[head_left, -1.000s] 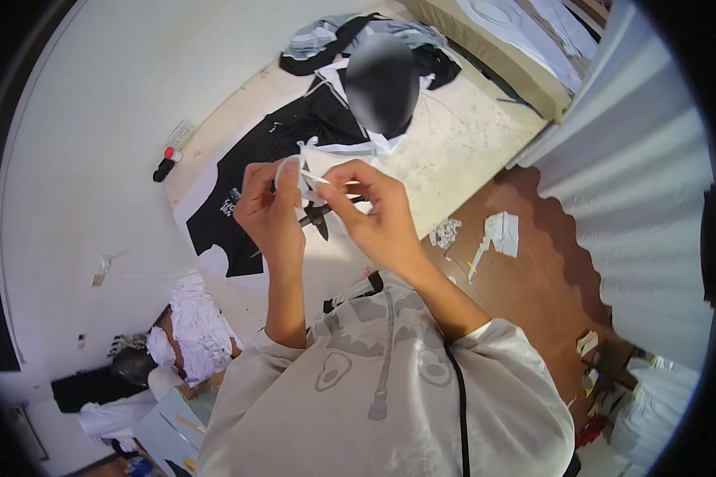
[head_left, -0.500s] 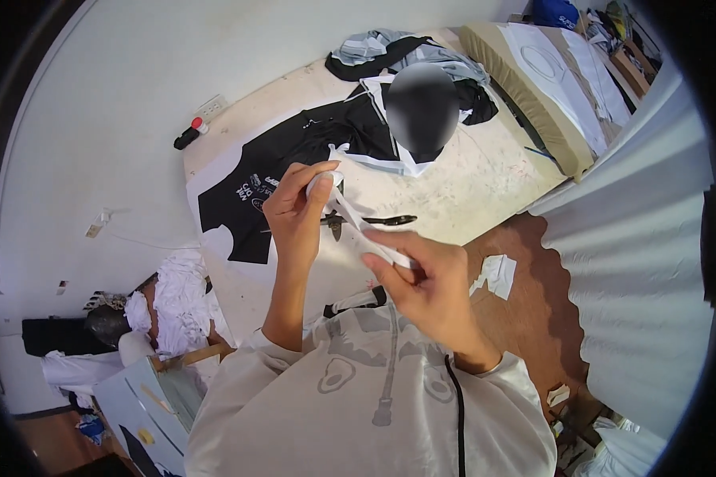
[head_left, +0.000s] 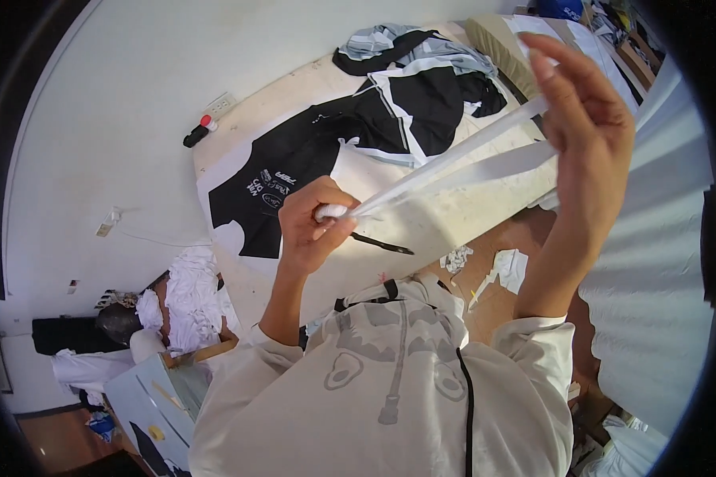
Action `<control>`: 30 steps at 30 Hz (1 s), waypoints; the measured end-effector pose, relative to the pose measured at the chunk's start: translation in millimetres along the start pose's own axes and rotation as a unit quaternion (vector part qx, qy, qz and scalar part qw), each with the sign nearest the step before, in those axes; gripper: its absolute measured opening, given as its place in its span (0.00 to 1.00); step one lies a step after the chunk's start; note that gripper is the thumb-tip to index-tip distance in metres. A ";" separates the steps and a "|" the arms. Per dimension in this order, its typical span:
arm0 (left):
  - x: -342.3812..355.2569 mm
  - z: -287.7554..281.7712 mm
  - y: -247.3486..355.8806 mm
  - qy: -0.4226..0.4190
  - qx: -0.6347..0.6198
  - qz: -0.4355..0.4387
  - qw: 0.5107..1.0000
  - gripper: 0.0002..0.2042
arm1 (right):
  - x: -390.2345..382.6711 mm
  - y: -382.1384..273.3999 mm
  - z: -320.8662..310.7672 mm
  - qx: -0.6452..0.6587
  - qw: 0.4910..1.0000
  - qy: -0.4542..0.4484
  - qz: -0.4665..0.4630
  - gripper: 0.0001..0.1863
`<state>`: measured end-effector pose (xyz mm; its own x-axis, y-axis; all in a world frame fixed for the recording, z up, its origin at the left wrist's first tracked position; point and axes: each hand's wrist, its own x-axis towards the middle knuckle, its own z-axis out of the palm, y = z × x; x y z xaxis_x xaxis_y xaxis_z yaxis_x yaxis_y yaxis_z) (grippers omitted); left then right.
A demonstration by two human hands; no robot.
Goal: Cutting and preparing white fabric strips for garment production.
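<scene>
My left hand (head_left: 309,230) grips a small white roll (head_left: 330,213) above the pale table, with the thumb across it. A long white strip (head_left: 453,159) stretches from the roll up to the right. My right hand (head_left: 581,135), raised high at the right, pinches that strip, and a second slack length droops below the taut one. A black-handled tool, probably scissors (head_left: 390,246), lies under my left hand and is partly hidden by it. Behind, a black printed fabric piece (head_left: 239,187) lies on white backing, beside more black, white and grey garments (head_left: 422,119).
A cushioned surface (head_left: 493,44) adjoins the table (head_left: 429,230) at the back right. A white curtain (head_left: 644,302) hangs on the right. Paper scraps (head_left: 509,270) lie on the floor. A white cloth pile (head_left: 191,294) and light-blue cabinet (head_left: 143,397) are at the lower left.
My right hand has pulled away from my left, up and to the right, drawing the white strip out long. My left hand stays near the table's middle, now a little lower.
</scene>
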<state>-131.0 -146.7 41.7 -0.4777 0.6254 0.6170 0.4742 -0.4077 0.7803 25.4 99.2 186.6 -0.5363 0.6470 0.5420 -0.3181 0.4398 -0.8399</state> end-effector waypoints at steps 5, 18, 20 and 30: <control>-15.5 -9.9 -3.9 0.070 -0.162 0.007 0.984 0.10 | 64.0 37.4 -62.4 0.033 0.997 0.042 -0.060 0.14; 2.8 4.8 27.4 0.274 -0.419 -0.139 0.855 0.12 | 37.5 124.6 12.2 -0.257 0.950 -0.028 -0.173 0.16; 3.3 9.8 26.5 0.267 -0.405 -0.142 0.863 0.11 | -38.4 79.6 48.2 -0.109 0.980 -0.160 -0.041 0.16; 17.8 43.1 21.5 0.253 -0.371 -0.078 0.890 0.12 | -118.8 67.4 100.4 0.122 0.965 -0.229 0.045 0.18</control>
<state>-97.4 -115.6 65.1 -0.8557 0.4101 0.3155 -0.1572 -0.7871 0.5965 -10.8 -10.6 62.5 -0.8414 0.3089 0.4434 -0.3991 0.1979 -0.8953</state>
